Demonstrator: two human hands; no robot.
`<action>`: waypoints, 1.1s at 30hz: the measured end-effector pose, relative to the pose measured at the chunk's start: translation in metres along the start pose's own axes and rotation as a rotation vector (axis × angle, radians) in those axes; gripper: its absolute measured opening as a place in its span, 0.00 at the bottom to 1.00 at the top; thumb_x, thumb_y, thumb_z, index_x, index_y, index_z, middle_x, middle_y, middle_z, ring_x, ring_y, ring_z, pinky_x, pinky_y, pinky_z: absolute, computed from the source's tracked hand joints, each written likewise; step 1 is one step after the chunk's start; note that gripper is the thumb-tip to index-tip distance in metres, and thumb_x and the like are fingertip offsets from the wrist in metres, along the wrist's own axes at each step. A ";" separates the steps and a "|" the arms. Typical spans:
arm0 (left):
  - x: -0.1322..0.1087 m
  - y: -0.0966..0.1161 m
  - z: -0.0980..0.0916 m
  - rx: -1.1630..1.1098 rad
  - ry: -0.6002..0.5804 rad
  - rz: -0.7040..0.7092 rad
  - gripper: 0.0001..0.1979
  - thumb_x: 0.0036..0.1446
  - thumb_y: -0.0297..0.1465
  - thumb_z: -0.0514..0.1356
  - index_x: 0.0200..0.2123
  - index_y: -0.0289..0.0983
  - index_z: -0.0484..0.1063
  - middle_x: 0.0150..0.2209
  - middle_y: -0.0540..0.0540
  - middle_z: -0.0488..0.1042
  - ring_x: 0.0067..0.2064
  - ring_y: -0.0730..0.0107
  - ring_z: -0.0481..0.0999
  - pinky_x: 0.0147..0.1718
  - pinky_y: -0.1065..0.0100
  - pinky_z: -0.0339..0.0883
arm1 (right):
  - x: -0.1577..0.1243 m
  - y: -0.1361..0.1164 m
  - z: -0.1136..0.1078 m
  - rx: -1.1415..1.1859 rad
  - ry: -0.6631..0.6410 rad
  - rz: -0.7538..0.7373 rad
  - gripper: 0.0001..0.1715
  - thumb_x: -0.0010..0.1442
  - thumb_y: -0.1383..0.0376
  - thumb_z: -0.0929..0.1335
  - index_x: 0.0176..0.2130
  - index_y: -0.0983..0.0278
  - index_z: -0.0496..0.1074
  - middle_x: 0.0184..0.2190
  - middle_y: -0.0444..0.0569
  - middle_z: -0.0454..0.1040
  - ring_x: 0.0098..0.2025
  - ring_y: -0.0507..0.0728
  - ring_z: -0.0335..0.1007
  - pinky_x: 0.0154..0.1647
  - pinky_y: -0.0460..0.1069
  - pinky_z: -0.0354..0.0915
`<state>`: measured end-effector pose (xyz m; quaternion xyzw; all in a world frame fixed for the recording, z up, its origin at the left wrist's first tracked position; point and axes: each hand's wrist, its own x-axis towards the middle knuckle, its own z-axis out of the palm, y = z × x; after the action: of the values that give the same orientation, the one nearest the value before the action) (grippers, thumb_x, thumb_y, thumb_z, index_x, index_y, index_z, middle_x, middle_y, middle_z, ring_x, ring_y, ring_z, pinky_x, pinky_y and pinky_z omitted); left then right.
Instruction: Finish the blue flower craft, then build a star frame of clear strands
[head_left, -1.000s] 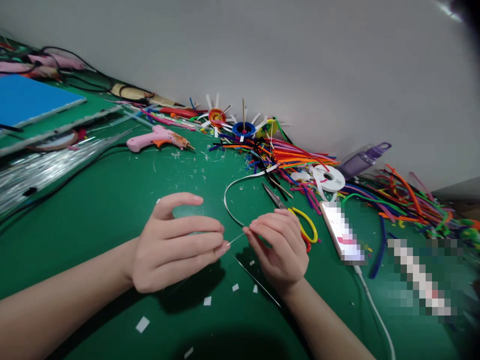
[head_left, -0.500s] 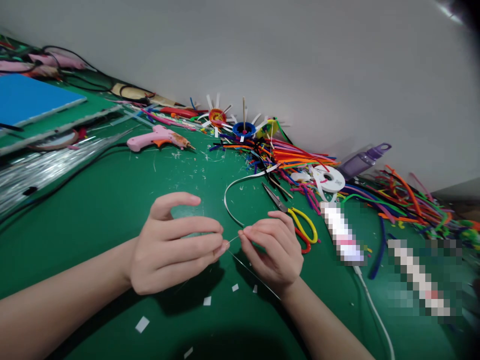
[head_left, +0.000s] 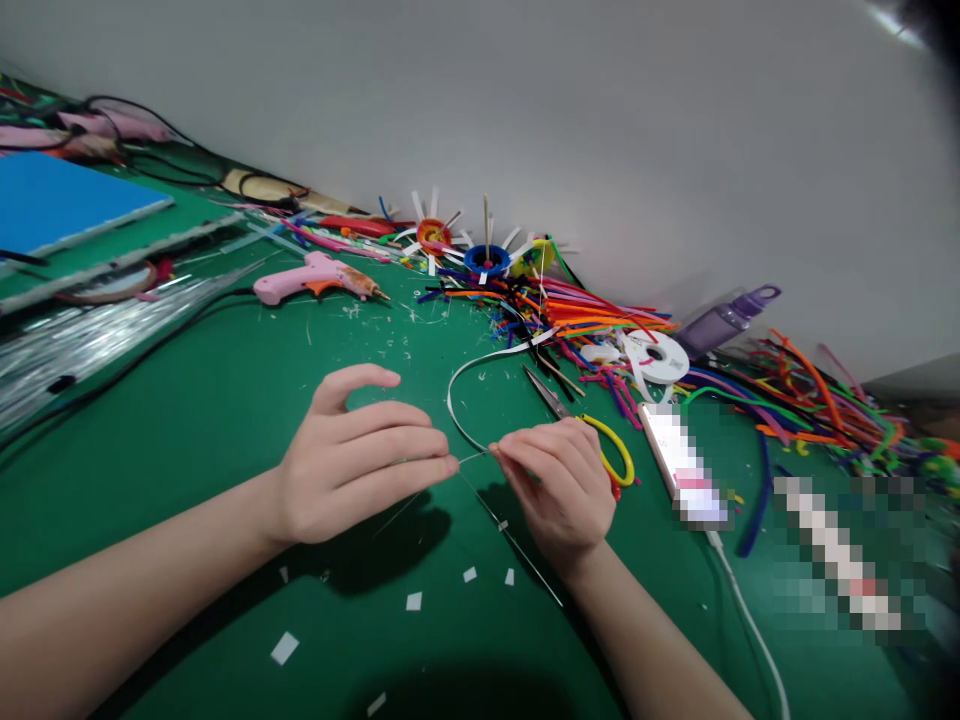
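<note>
My left hand [head_left: 360,465] pinches a thin pale strand [head_left: 474,459] at its fingertips, the upper fingers loosely apart and the thumb hidden. Opposite it, my right hand [head_left: 562,490] has thumb and fingertips closed on the strand's other end, so a short length spans the gap. Whether it is thread or wire I cannot tell. Another fine line [head_left: 517,550] slants from the left fingertips down to the right, towards my right wrist. Behind my right hand lie scissors [head_left: 615,450] with yellow and red handles, partly covered. A white ribbon [head_left: 452,385] curves on the green tabletop [head_left: 225,400].
A pink glue gun [head_left: 315,277] lies at the back left. Colourful pipe cleaners [head_left: 600,310], a white ribbon spool [head_left: 656,357] and a purple bottle [head_left: 727,320] line the wall. A phone [head_left: 679,465] with a cable sits right. White paper scraps [head_left: 285,648] lie in front.
My left hand has shifted slightly up and right, its fingers closer together. My right hand has moved slightly right and its fingers have curled in more, covering more of the scissors.
</note>
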<state>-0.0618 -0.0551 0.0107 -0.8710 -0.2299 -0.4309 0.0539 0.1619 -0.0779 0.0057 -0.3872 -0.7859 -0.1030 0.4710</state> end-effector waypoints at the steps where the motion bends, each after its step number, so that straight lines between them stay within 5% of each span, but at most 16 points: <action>1: -0.001 -0.002 0.002 -0.004 -0.003 0.002 0.11 0.62 0.25 0.54 0.42 0.46 0.72 0.37 0.56 0.80 0.37 0.75 0.78 0.54 0.60 0.60 | -0.001 0.002 0.001 -0.006 -0.003 -0.001 0.11 0.54 0.73 0.71 0.36 0.60 0.72 0.31 0.42 0.78 0.32 0.51 0.73 0.38 0.51 0.63; 25: -0.001 -0.015 0.027 0.003 -0.185 -0.101 0.16 0.59 0.22 0.53 0.50 0.40 0.67 0.46 0.48 0.77 0.45 0.70 0.76 0.50 0.63 0.63 | -0.006 0.031 0.008 -0.014 -0.124 0.062 0.12 0.56 0.72 0.68 0.41 0.59 0.72 0.37 0.45 0.78 0.40 0.54 0.74 0.53 0.57 0.62; 29: 0.003 -0.014 0.022 0.036 -0.174 -0.200 0.14 0.60 0.25 0.54 0.49 0.39 0.68 0.44 0.45 0.75 0.43 0.67 0.74 0.43 0.64 0.66 | -0.005 0.033 0.001 0.102 -0.151 0.148 0.18 0.58 0.72 0.63 0.47 0.60 0.69 0.43 0.51 0.75 0.47 0.57 0.71 0.50 0.57 0.66; 33: 0.005 -0.015 0.018 -0.036 -0.284 -0.361 0.15 0.62 0.32 0.52 0.51 0.37 0.66 0.50 0.42 0.70 0.50 0.62 0.71 0.48 0.60 0.65 | -0.004 0.033 -0.004 0.155 -0.135 0.280 0.17 0.60 0.67 0.61 0.50 0.62 0.66 0.47 0.54 0.72 0.52 0.59 0.67 0.53 0.58 0.65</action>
<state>-0.0531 -0.0344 0.0012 -0.8684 -0.3796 -0.3106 -0.0724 0.1891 -0.0597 -0.0019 -0.4612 -0.7598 0.0507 0.4555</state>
